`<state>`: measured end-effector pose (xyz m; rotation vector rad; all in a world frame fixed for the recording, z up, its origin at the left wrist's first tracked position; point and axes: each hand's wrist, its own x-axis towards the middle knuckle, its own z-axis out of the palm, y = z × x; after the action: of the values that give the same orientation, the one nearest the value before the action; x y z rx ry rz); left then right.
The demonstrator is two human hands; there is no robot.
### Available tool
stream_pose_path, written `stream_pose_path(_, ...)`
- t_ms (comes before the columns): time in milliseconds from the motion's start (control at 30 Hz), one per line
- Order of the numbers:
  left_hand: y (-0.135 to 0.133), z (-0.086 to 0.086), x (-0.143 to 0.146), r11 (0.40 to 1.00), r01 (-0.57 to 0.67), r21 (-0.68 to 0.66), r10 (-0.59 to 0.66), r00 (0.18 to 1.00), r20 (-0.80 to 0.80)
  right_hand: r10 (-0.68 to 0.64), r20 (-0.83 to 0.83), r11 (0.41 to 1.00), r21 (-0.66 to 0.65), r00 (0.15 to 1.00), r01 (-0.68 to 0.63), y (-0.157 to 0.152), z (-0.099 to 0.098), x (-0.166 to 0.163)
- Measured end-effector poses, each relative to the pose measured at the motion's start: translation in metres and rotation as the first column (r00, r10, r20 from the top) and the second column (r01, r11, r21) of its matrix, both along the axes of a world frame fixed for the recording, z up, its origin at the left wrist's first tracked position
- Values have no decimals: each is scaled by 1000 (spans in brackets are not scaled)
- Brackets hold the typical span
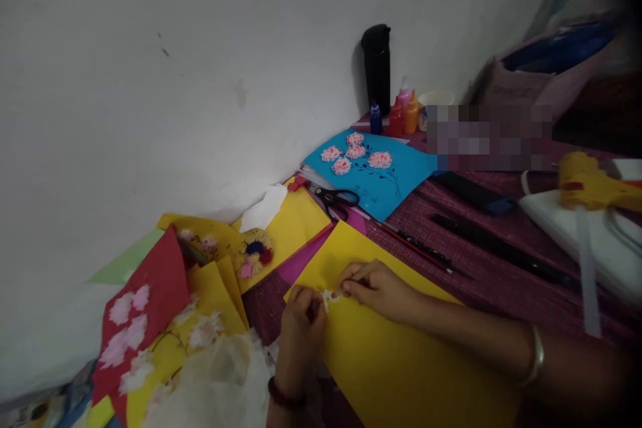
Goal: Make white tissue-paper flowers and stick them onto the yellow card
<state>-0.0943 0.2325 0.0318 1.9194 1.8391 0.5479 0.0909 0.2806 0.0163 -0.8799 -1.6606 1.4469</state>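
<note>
A large yellow sheet of paper (401,354) lies before me on the table, with both hands over its left part. Between my fingertips is a small, crumpled white paper piece (329,297). My right hand (374,289) pinches it from the right, thumb and forefinger together. On the other side, my left hand (303,321) has its fingers curled closed at the piece's left end; its grip is partly hidden. A light bangle circles the right forearm, and a dark red bracelet is on the left wrist.
Black scissors (335,199) and a blue sheet with pink flowers (396,180) lie beyond. Paint bottles (396,118) and a black flask (377,70) stand by the wall. Flower-decorated red (165,281) and yellow sheets pile up leftward. A yellow glue gun (582,180) is at right.
</note>
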Motion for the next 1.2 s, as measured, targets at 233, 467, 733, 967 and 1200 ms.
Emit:
stream_pose_path(233, 4, 0, -1, 999, -40, -19, 42, 995, 95, 36, 74, 995, 92, 997, -43, -3, -4, -1)
stream_pose_path(467, 0, -1, -5, 994, -105, -13, 105, 961, 256, 42, 159, 991, 117, 986, -61, -7, -4, -4)
stream_pose_path(733, 0, 2, 6, 992, 83, 91, -97, 983, 159, 12, 113, 994, 106, 994, -24, -10, -6, -4)
stream_pose_path(967, -1, 18, -7, 1000, 12, 4, -12, 961, 277, -211, -114, 935, -312, 971, 166, -4, -3, 7)
stream_pose_path(1200, -64, 79, -53, 970, -241, -24, 242, 966, 93, -92, -120, 948, -314, 989, 50, -13, 4, 6)
